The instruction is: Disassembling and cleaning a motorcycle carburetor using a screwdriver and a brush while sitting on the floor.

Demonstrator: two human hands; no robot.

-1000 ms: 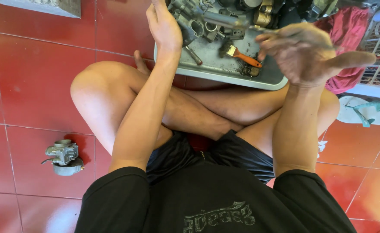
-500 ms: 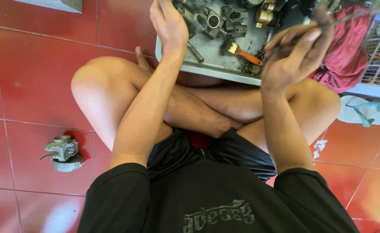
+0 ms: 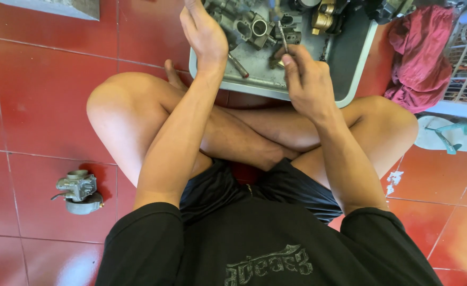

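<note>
A slim metal tool stood pinched in the right hand, its tip over the grey carburettor parts in the shallow metal tray before a person seated cross-legged on red floor tiles. The left hand rested half-open on the parts, gripping nothing visible. A slip could scatter small pieces (another carburettor sat well apart).
</note>
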